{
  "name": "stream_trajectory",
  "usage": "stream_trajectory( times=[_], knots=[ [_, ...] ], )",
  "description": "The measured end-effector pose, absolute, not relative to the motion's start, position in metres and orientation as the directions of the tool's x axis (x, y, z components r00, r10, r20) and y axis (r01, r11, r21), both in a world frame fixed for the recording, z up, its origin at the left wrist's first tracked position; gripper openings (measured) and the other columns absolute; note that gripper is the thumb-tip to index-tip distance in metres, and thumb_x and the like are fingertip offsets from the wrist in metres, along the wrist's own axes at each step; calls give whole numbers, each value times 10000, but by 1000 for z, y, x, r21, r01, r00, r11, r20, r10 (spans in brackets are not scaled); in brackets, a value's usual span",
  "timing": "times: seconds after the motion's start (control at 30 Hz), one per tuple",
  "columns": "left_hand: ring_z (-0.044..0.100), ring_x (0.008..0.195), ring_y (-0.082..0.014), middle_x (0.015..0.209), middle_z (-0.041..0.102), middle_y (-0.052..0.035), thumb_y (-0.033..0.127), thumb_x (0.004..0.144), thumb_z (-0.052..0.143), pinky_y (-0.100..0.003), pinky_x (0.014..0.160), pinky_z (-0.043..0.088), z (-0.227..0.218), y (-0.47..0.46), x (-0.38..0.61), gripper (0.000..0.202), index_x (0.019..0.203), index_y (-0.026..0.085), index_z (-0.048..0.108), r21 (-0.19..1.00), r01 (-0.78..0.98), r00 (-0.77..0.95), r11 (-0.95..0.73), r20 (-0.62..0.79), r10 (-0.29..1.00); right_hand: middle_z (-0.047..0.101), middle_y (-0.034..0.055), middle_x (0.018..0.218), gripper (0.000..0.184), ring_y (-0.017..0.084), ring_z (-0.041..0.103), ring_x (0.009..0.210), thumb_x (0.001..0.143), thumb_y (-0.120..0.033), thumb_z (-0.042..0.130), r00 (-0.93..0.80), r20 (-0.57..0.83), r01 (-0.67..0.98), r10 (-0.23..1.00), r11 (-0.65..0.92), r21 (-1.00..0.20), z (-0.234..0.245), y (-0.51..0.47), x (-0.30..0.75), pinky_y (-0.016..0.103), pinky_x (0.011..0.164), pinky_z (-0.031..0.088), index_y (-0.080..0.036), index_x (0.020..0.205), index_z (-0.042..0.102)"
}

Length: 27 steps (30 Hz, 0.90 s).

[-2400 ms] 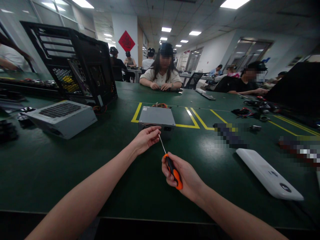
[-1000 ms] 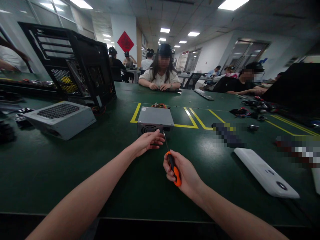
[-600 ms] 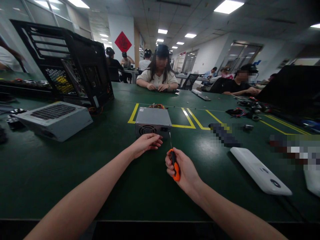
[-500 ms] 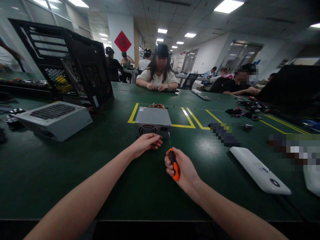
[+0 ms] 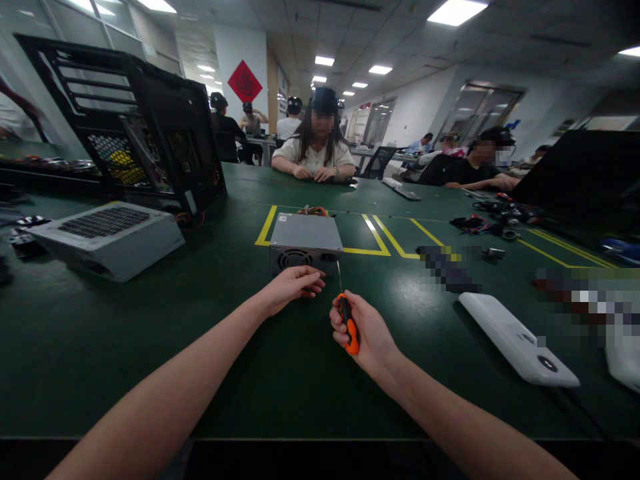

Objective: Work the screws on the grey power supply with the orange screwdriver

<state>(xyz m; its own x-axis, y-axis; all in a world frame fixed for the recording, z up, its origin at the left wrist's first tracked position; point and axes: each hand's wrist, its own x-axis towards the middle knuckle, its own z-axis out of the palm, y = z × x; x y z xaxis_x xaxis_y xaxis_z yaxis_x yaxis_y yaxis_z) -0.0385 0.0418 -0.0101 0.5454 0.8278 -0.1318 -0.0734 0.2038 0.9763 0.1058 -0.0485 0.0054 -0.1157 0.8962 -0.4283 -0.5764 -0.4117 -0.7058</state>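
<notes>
A grey computer power supply (image 5: 306,232) sits at the middle of the table, its fan grille and power socket facing me. My left hand (image 5: 296,288) is just in front of its lower edge, fingers loosely bent, with the thumb a little apart from them and nothing visible in them. My right hand (image 5: 361,327) is wrapped round the black and orange handle of a screwdriver (image 5: 351,329). The thin shaft points up and away, its tip by the lower right corner of the power supply's front. Whether the tip touches a screw is too small to tell.
On the left stand a black computer case (image 5: 173,147) and a second, larger grey power supply (image 5: 150,240). A white elongated device (image 5: 517,339) lies at right, with loose cables (image 5: 475,225) farther back. Yellow tape (image 5: 367,252) marks the green table (image 5: 240,400). A person (image 5: 320,150) sits opposite.
My right hand and the screwdriver handle have risen slightly in view. My left hand and the power supply have stayed practically still.
</notes>
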Motion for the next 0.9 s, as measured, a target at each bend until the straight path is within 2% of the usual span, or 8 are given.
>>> stream_trajectory(
  times=[0.13,0.23,0.33,0.4,0.5,0.63,0.73,0.9],
  knots=[
    [549,760,-106,875,580,-59,290,775,559,-234,679,430,-12,43,-37,246,960,130,571,986,-42,533,161,-115,838,443,-17,514,215,58,360,414,825,-325,400,-129,-417,-579,900,-409,-705,2,-47,106,150,365,258,-154,716,469],
    [557,752,-128,858,583,-55,286,790,517,-254,665,436,-14,41,-35,215,950,148,560,990,70,412,-120,81,908,446,-17,520,204,59,369,419,814,-330,422,-129,-410,-581,903,-404,-706,1,-47,108,151,366,268,-156,723,476],
    [539,835,-156,898,568,-56,246,806,472,-298,770,427,-11,34,-35,164,922,171,562,763,340,303,-550,464,832,482,-9,565,160,54,385,432,786,-313,482,-113,-407,-591,906,-391,-705,0,-47,109,147,367,280,-162,733,477],
    [508,934,-176,965,550,-67,214,819,434,-324,855,399,-8,29,-35,179,944,179,557,555,470,319,-686,618,718,508,-2,608,113,47,389,436,764,-262,522,-79,-411,-604,908,-372,-705,-1,-46,109,142,363,278,-166,730,474],
    [450,1071,-198,1102,518,-79,173,820,413,-367,944,350,-5,29,-37,250,1045,186,523,369,569,339,-735,709,619,523,1,637,78,45,406,444,755,-206,538,-38,-419,-615,907,-351,-706,0,-47,109,143,367,296,-163,724,480],
    [326,1226,-223,1282,413,-100,154,818,411,-429,1024,251,-7,36,-40,376,1193,178,431,240,677,342,-696,735,586,519,9,630,153,59,459,479,820,-263,467,-51,-445,-570,894,-392,-722,3,-49,107,164,424,381,-142,753,532],
    [288,1257,-218,1308,394,-108,161,828,402,-431,1057,187,-9,40,-41,397,1224,160,406,186,724,362,-664,717,596,506,9,619,213,64,460,480,850,-284,410,-66,-459,-565,886,-412,-715,5,-50,107,166,419,385,-136,822,561],
    [318,1239,-216,1278,435,-94,164,821,409,-433,1062,167,-10,40,-41,413,1234,173,404,175,743,369,-646,698,614,510,2,640,85,44,424,456,774,-231,549,-17,-447,-631,894,-356,-689,3,-49,108,131,338,292,-156,743,522]
  ],
)
